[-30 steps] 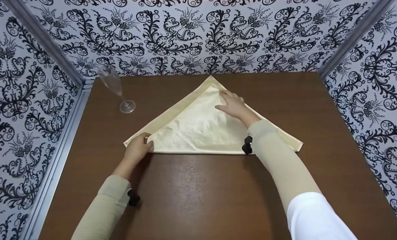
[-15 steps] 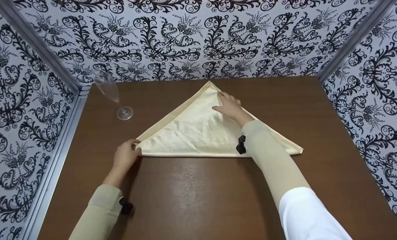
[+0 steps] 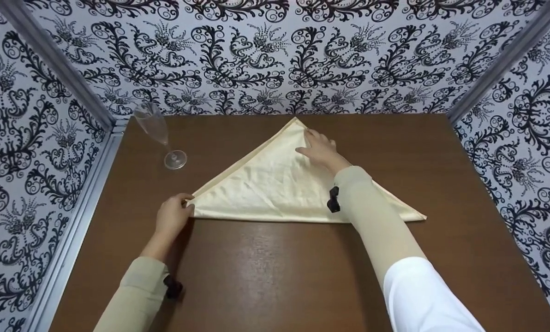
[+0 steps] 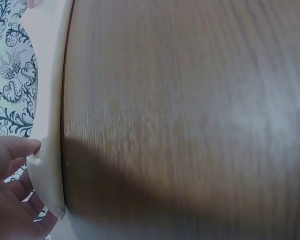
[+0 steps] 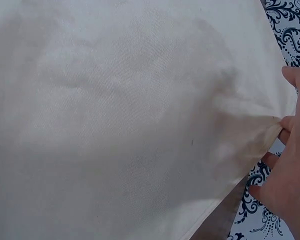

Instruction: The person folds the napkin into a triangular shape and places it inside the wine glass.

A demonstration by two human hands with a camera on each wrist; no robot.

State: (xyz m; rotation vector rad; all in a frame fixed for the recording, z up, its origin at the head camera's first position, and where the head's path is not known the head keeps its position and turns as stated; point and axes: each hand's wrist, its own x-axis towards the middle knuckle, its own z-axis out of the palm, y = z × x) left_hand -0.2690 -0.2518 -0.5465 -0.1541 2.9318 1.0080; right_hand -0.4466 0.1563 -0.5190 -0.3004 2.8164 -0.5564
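A cream satin napkin (image 3: 266, 184), folded into a triangle, lies on the brown table with its peak pointing away from me. My left hand (image 3: 172, 216) pinches its left corner. In the left wrist view the thumb (image 4: 30, 147) lies on the cloth edge (image 4: 49, 110), with the other fingers behind it. Near the peak, my right hand (image 3: 320, 150) touches the napkin's right edge. The right wrist view shows small creases running to a fingertip (image 5: 287, 122) at that edge, while the thumb (image 5: 291, 75) stands apart from the other fingers. My right forearm covers part of the lower right cloth.
A clear champagne flute (image 3: 154, 127) stands at the table's back left, apart from the napkin. Black-and-white patterned walls (image 3: 256, 55) border the table (image 3: 256, 276) at the back and both sides. A metal rail (image 3: 79, 193) runs along the left edge.
The left hand has shifted outward to the left with the napkin corner. The layers line up more closely, with a narrower strip showing along the left edge. The right hand stays near the peak.
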